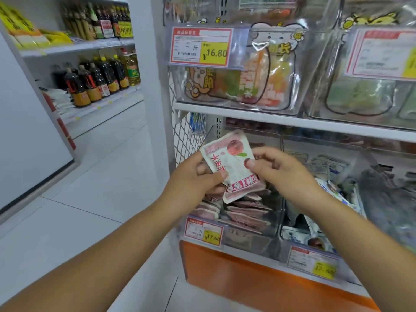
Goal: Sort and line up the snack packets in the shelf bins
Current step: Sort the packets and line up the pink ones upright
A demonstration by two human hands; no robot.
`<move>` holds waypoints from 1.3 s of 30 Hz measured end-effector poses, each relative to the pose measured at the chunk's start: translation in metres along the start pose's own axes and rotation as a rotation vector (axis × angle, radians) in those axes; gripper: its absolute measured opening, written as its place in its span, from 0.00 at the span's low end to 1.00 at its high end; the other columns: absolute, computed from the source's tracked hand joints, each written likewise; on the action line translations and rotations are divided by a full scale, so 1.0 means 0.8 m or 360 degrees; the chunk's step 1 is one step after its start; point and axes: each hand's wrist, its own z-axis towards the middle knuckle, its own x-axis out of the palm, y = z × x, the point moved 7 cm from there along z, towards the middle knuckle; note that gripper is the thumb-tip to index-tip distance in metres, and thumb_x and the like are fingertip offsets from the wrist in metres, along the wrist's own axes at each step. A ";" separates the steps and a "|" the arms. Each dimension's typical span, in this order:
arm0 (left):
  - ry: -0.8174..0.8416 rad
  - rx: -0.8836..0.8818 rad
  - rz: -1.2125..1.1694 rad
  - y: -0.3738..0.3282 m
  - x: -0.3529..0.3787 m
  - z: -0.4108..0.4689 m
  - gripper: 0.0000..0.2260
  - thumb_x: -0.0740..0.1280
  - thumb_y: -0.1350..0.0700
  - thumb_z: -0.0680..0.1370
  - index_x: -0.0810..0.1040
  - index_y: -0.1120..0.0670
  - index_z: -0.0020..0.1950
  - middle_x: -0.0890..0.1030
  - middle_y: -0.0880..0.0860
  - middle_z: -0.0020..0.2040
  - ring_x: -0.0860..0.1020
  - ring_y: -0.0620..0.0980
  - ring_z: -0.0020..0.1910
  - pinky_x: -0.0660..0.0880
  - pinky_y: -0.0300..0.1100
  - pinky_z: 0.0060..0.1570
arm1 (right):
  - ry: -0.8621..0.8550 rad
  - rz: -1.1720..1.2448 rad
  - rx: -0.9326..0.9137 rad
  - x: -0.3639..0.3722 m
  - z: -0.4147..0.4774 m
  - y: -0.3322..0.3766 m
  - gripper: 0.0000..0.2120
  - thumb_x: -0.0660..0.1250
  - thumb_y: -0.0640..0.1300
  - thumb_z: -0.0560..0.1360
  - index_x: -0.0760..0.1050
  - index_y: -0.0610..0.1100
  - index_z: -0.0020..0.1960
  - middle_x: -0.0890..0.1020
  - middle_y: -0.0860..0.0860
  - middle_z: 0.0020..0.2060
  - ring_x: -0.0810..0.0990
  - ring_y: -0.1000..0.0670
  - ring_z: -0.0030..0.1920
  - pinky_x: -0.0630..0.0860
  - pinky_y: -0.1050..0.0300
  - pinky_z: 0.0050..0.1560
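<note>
Price tag [200, 47] on the upper clear bin [290, 95]: red border, yellow panel, reads "¥16.80", with a barcode and the character 斤. The bin front carries cartoon animal stickers; the packets inside are orange, green and white, print too blurred to read.

Lower tag [203, 231], same style: "¥17.60". A third tag [313, 262] further right has a yellow panel; its figures are too smeared to trust.

Snack packet [231, 163]: white with pink edges, a round red fruit picture with a green leaf, and red Chinese characters running along its length.

Setting: shop aisle, pale tiled floor [90, 199], white shelf unit on an orange base [247, 278], wire mesh side panel [189, 136]. Across the aisle, shelves of dark sauce bottles [96, 82] and one yellow oil bottle [132, 69].

The packet is held up, tilted, just above the lower-left bin [247, 242], over a pile of pink packets [245, 212] lying flat. The neighbouring bin [284, 230] holds blue-and-white packets.

Left hand [198, 179]: thumb laid on the packet's lower left edge, fingers curled behind it. Right hand [276, 167]: thumb pressed on the packet's right edge with the forefinger bent behind, a pinch; the other fingers are loosely curled.
</note>
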 end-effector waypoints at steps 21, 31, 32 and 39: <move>0.0504 0.0955 0.2020 0.027 -0.010 -0.038 0.17 0.57 0.46 0.78 0.78 0.49 0.62 0.81 0.46 0.55 0.77 0.46 0.53 0.75 0.41 0.52 | 0.0287 -0.1704 -0.0673 0.080 0.013 0.017 0.11 0.65 0.45 0.77 0.75 0.47 0.59 0.75 0.49 0.50 0.75 0.46 0.50 0.73 0.51 0.49; 0.0369 0.1003 0.2357 0.041 -0.001 -0.035 0.22 0.54 0.45 0.78 0.78 0.53 0.63 0.82 0.49 0.58 0.79 0.47 0.56 0.76 0.41 0.56 | 0.0206 -0.1497 -0.0414 0.060 0.020 -0.007 0.05 0.71 0.47 0.74 0.81 0.50 0.49 0.82 0.54 0.44 0.78 0.52 0.46 0.72 0.59 0.48; 0.0386 0.0976 0.2316 0.040 -0.003 -0.035 0.21 0.55 0.45 0.78 0.79 0.52 0.62 0.82 0.48 0.56 0.80 0.47 0.54 0.76 0.41 0.54 | 0.0217 -0.1496 -0.0451 0.068 0.027 -0.008 0.05 0.70 0.46 0.75 0.82 0.49 0.50 0.84 0.54 0.45 0.80 0.52 0.47 0.73 0.58 0.50; 0.0244 0.0809 0.1773 0.022 -0.013 -0.034 0.24 0.62 0.48 0.80 0.61 0.49 0.76 0.65 0.47 0.71 0.64 0.43 0.68 0.62 0.32 0.66 | 0.0526 -0.1582 -0.0317 0.087 0.055 -0.001 0.08 0.66 0.45 0.77 0.82 0.51 0.52 0.83 0.55 0.44 0.79 0.54 0.45 0.72 0.58 0.47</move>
